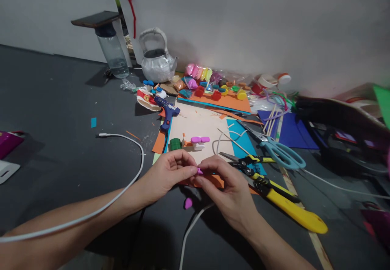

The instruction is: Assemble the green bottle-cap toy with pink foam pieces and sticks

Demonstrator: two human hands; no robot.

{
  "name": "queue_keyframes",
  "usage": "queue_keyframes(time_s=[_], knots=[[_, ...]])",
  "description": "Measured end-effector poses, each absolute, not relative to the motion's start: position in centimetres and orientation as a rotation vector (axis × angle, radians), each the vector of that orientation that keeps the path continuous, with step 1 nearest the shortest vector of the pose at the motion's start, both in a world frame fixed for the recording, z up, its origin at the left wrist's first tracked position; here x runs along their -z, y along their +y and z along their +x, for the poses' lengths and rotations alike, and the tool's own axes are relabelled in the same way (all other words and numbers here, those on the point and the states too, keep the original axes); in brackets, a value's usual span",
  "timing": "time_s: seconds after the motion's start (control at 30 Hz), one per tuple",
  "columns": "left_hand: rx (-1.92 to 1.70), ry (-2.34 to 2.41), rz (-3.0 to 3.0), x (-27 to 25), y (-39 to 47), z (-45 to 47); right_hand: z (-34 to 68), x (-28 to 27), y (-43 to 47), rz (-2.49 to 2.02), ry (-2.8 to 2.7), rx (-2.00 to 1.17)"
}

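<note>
Between the fingertips of both hands sits a small purple-pink piece of modelling clay (199,171). My left hand (175,170) pinches it from the left, thumb against forefinger. From the other side my right hand (227,182) grips it, also with closed fingers. Just below on the dark table lies a pink clay lump (188,203). Beyond my hands, on a cream sheet (195,117), stands a small figure with a white body and a pink top (200,140). A green cylinder (175,144) stands left of that figure.
A blue glue gun (167,113) lies beyond my left hand. To the right are blue-handled scissors (282,152), pliers (258,176) and a yellow cutter (295,211). A kettle (157,62), a water bottle (112,54) and colourful clay (201,72) stand along the wall. A white cable (134,180) crosses my left forearm.
</note>
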State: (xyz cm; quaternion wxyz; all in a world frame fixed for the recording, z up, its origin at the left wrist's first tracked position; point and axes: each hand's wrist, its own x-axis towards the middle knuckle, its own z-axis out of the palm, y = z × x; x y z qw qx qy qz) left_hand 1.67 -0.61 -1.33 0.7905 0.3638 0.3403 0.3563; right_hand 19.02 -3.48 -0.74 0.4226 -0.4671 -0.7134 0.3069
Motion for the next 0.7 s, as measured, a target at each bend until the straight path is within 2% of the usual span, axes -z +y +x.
queue_keyframes(time_s=[0.43, 0.7], knots=[[-0.804, 0.687, 0.839, 1.40, -0.89, 1.81, 19.53, 0.77, -3.49, -1.060, -1.926, -0.451], [-0.732, 0.721, 0.812, 1.20, -0.58, 1.63, 19.47, 0.71, -3.45, -1.056, -1.857, -0.546]])
